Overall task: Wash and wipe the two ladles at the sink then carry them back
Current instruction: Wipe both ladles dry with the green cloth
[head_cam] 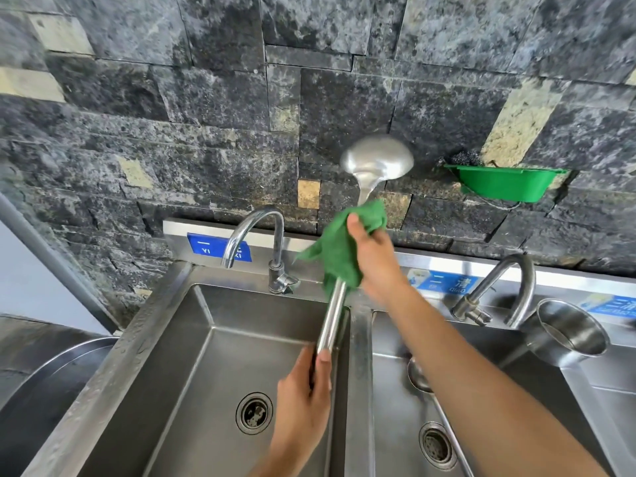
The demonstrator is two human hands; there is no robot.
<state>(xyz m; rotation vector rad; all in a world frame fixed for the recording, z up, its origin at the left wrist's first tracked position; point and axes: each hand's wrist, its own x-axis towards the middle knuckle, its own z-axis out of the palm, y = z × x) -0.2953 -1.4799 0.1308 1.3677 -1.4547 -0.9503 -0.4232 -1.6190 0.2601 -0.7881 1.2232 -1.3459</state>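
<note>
A long steel ladle [375,159] stands nearly upright over the divider between two sink basins, bowl up against the stone wall. My left hand [304,401] grips the lower end of its handle. My right hand [373,259] wraps a green cloth [339,249] around the upper part of the handle, just below the bowl. A second ladle [418,375] lies in the right basin, its bowl partly hidden behind my right forearm.
The left basin [179,356] has a drain and a curved tap [256,235] behind it. A second tap [499,290] serves the right basin. A steel cup-like holder [568,335] sits at the right. A green basket [506,182] hangs on the wall.
</note>
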